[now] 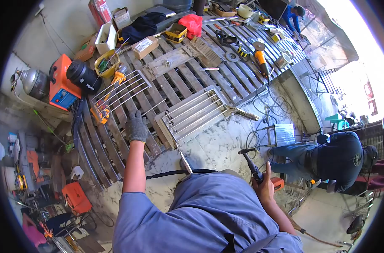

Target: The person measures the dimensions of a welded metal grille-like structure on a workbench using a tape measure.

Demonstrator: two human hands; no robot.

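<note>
The person's gloved left hand (136,126) rests with its fingers laid loosely open on the slatted metal table (116,139), gripping nothing, just left of a barred metal grille (196,113) lying at the table's near edge. The bare right hand (264,187), low at the right and off the table, has its fingers closed around the handle of a black torch (251,162). A crouching co-worker (339,158) is further right.
</note>
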